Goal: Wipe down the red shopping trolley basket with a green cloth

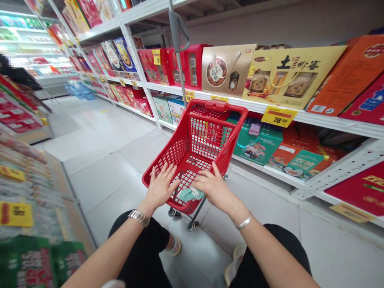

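Note:
A red plastic shopping cart (207, 154) with grid walls stands on the floor right before my knees. Over its near left rim my left hand (162, 184) stretches out, palm down, fingers spread and nothing in them. My right hand (213, 188) reaches above the near right side, fingers extended and loosely bent, also holding nothing that I can see. Below and between both hands, a crumpled pale green cloth-like thing (191, 194) lies in the bottom of the basket, partly close to my right fingertips. Whether either hand touches the rim is unclear.
White shelves (195, 90) full of boxed gift sets run along the right, with a yellow price tag (279, 116) on the edge. A low display (18, 192) of packaged goods borders the left. Blue bottle packs (81, 90) stand farther down the tiled aisle, a person's dark sleeve (18, 74) at far left.

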{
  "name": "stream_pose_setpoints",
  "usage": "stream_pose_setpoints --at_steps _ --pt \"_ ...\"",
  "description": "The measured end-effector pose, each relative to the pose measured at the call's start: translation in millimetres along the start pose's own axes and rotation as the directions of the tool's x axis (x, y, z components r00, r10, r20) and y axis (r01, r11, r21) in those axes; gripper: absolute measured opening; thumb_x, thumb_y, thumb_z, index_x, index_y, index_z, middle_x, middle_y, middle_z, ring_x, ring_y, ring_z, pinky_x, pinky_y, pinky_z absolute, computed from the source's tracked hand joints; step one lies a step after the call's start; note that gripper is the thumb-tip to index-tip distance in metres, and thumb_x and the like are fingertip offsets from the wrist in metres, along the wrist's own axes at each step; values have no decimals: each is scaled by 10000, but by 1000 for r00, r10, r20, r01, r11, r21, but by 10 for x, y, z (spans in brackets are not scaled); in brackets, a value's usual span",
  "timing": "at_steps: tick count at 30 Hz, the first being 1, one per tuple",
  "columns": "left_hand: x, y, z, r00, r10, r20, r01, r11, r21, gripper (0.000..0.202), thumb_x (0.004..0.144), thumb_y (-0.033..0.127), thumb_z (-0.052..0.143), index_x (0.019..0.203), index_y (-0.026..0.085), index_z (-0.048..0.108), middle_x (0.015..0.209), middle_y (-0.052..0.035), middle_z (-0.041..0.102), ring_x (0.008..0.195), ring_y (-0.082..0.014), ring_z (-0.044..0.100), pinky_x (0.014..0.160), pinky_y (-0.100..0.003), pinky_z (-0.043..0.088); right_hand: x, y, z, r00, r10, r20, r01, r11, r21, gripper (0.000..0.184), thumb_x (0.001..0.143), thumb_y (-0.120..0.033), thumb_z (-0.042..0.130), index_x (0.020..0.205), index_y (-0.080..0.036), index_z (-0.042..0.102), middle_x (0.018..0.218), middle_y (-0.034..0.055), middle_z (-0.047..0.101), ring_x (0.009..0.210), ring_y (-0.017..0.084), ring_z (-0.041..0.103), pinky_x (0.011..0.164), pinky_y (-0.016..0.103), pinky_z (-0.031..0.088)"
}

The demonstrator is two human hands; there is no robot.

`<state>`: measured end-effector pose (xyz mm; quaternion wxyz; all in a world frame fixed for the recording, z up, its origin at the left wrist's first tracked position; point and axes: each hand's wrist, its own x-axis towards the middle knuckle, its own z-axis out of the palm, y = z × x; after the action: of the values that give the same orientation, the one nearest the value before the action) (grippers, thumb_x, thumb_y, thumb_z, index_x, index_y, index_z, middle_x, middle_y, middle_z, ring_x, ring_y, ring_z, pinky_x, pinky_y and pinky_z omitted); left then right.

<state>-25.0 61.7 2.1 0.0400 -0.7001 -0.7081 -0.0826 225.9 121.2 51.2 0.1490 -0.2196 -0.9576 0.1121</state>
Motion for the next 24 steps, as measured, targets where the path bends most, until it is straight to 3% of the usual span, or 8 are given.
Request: stream_pose_setpoints --at_steps 5,7,9,12,17,21,24 --pt "-32 -95 29 998 55 40 -55 998 -14 603 1020 543 340 1539 253 443 1578 -84 472 1533 -288 310 1268 -610 105 -53 613 -184 947 258 -192 -273 960 -57 502 836 21 525 1151 -314 725 1276 31 710 1388 326 459 1178 757 -44" --pt "-30 -112 57 996 83 41 -82 996 -25 620 1018 566 336 1539 245 441 1572 -93 482 1530 -295 317 1262 -624 117 -68 773 -191 927 300 -223 -312 950 -19 548 790 31 520 1198 -286 706 1331 60 683 1402 324 457 1185 750 3" --pt "-13 -128 87 994 110 27 -108 993 -38 643 1015 590 332 1539 233 439 1565 -101 493 1524 -303 329 1255 -640 128 -67 800 -155 937 284 -202 -283 958 37 537 782 14 517 1215 -255 688 1309 79 688 1401 301 470 1203 718 65" --pt "38 -146 118 991 131 -6 -131 990 -57 663 1014 609 318 1537 220 440 1554 -102 510 1523 -306 329 1254 -642 128 -56 599 -37 955 245 -165 -232 968 98 458 805 -11 535 1184 -224 676 1218 91 708 1315 274 540 1217 658 136" --pt "152 -134 131 994 96 -57 -100 993 -61 653 1017 600 316 1513 206 477 1538 -112 527 1526 -325 319 1247 -671 79 -42 -69 274 990 127 -65 -123 990 64 369 854 -54 612 1176 -232 647 1106 61 705 1105 238 595 1196 541 239" --pt "251 -122 143 996 54 -67 -58 996 -62 636 1011 593 342 1500 216 496 1539 -118 525 1523 -336 323 1235 -687 101 10 -540 496 1000 22 10 -21 997 -77 319 905 -282 712 1210 -231 633 1094 72 683 1051 253 566 1066 456 364" --pt "324 -149 158 998 44 -38 -46 997 -63 655 997 605 376 1489 194 512 1538 -138 522 1520 -348 326 1235 -679 113 51 -608 525 999 -40 35 44 989 -142 399 929 -389 699 1284 -239 600 1082 68 679 1012 238 564 978 399 400"
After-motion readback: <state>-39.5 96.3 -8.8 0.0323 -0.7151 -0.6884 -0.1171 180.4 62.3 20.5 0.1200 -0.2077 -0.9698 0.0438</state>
